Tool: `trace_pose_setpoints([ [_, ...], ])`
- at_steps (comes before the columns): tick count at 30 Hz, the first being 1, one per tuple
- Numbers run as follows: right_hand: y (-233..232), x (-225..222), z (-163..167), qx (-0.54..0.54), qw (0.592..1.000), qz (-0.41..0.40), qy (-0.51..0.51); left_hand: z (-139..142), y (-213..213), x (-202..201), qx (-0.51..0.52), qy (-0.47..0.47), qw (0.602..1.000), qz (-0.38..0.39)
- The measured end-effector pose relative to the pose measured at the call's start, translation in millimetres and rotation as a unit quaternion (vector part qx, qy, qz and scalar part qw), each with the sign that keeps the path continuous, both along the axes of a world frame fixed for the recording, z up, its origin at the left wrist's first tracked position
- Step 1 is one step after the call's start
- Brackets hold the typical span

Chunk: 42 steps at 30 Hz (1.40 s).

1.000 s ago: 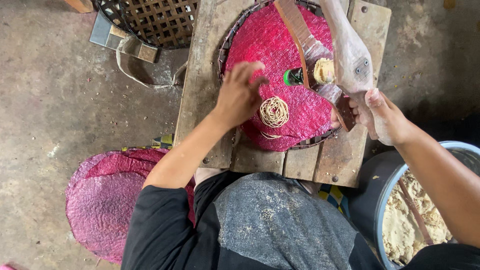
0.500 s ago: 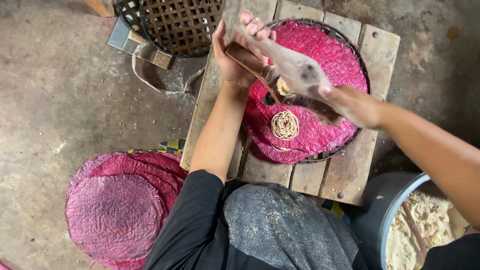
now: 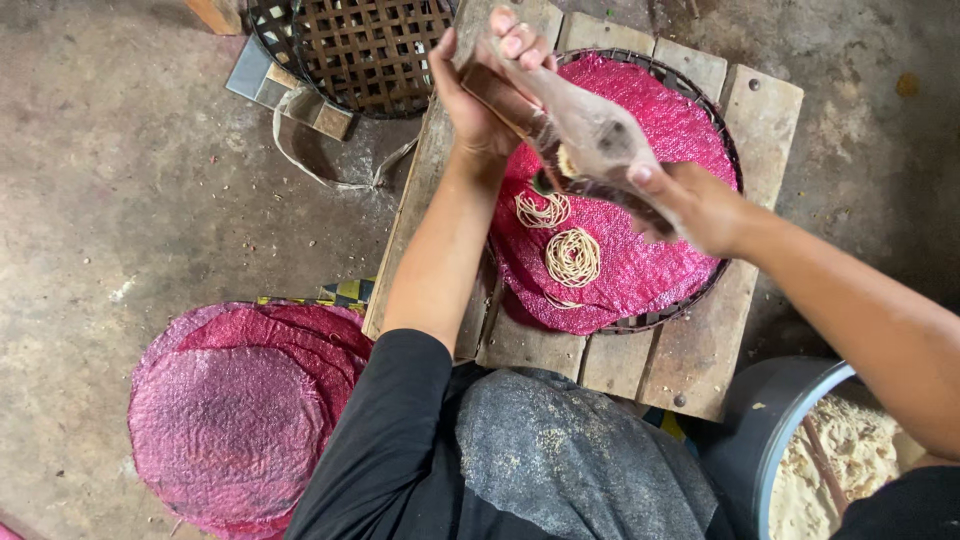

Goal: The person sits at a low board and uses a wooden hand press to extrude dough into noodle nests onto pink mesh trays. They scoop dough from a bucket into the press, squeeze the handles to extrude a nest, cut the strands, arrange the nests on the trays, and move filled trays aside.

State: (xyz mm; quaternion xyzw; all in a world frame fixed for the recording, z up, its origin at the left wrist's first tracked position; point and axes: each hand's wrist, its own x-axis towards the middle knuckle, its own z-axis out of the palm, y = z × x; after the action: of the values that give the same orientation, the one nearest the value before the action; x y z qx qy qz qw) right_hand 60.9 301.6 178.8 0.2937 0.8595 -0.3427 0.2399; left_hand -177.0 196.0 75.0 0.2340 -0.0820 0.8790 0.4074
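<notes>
Hands [image 3: 590,140] around press [image 3: 590,135] (above noodles [image 3: 572,256])

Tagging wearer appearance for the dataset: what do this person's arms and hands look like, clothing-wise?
Both forearms are bare. The left hand and right hand have no gloves, and no rings, watch or bracelets show. Black sleeves end at about the elbow on the left arm; a black patch at the right arm's frame corner may be the other sleeve. Fingernails are short and unpainted.
</notes>
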Motion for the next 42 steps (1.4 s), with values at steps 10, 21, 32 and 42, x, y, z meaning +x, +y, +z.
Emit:
trace_pose_setpoints([
  [10, 13.7, 11.8, 6.1, 0.014, 0.999, -0.023, -0.024, 3.9, 13.2, 22.4, -0.019, -0.009, 0.999, 0.032],
  [21, 22.0, 13.3, -16.9, -0.052, 0.995, -0.025, 0.082, -40.1, -31.6, 20.2, -0.526, 0.338, 0.771, -0.121],
  [32, 33.8, 45.3, -47.9, -0.186, 0.936, -0.127, 0.272, -32.2, -97.2, 45.5, -0.511, 0.757, 0.334, 0.232],
  [42, -7.1, 131.8, -48.1, -0.278, 0.837, -0.184, 0.434, -38.7, -59.1, -10.2, -0.571, 0.625, 0.370, 0.382],
])
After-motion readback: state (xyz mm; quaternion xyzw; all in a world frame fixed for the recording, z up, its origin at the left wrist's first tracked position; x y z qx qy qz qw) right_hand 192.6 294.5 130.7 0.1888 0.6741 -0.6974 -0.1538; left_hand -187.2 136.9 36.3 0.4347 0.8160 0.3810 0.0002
